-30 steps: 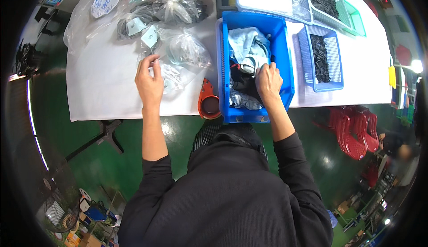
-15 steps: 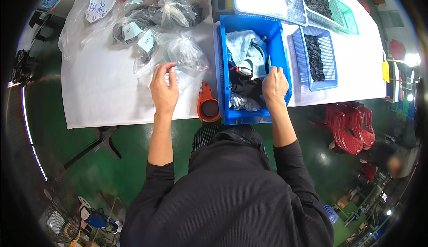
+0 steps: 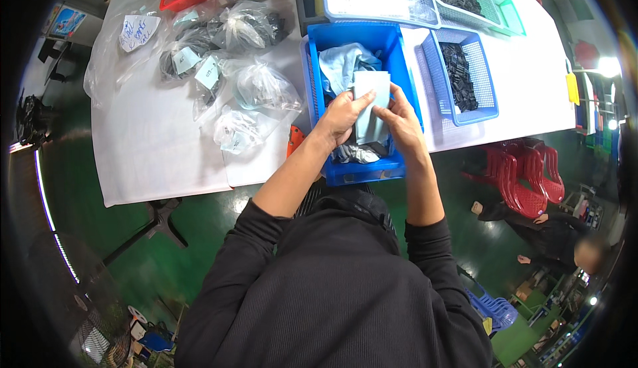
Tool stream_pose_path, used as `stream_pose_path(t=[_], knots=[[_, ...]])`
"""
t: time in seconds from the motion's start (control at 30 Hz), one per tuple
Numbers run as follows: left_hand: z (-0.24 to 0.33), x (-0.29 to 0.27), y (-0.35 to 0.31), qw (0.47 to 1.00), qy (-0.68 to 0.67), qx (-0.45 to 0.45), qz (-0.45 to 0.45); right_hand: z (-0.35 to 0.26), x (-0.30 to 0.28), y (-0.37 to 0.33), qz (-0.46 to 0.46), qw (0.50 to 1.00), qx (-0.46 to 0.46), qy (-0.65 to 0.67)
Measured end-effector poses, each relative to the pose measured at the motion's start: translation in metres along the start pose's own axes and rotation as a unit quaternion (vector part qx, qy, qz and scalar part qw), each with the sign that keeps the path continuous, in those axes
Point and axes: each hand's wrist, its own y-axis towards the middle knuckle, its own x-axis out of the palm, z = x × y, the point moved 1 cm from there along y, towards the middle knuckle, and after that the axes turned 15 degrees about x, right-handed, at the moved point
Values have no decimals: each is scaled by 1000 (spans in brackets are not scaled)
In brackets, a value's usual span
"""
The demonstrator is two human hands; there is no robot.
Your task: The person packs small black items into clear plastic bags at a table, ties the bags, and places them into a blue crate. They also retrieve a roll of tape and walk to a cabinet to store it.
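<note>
Over the blue bin (image 3: 393,47), both my hands grip a pale blue-green pad of paper slips (image 3: 369,127). My left hand (image 3: 340,117) pinches its left side, thumb on top. From the right, my right hand (image 3: 404,123) holds the other edge, its thumb laid across the face. Beneath lie a light blue cloth (image 3: 340,62) and a crumpled grey cloth (image 3: 355,154), partly hidden by my hands and the paper. An orange tape dispenser (image 3: 295,139) shows only partly beside my left forearm.
Left on the white table (image 3: 153,148) lie several clear bags (image 3: 266,89) with paper tags. A red tray (image 3: 193,1) is behind them. Right of the bin stands a blue basket (image 3: 489,95) of black parts, with more baskets behind. Red chairs (image 3: 522,178) and another person (image 3: 551,238) are beyond the table.
My left hand has come from the bags on the left to the bin. My right hand has raised the paper pad, and both hands now hold it.
</note>
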Motion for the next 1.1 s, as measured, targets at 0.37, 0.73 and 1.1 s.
stream_pose_path(t=[0.37,0.73,1.1], knots=[[-15,27,17,967,-232,98,48,14,18,-9,348,887,-181,-244],[-22,33,2,994,37,95,-28,5,-41,-1,119,971,-84,-189],[31,-25,-16,631,642,376,220,-32,-71,11,234,930,-189,-211]])
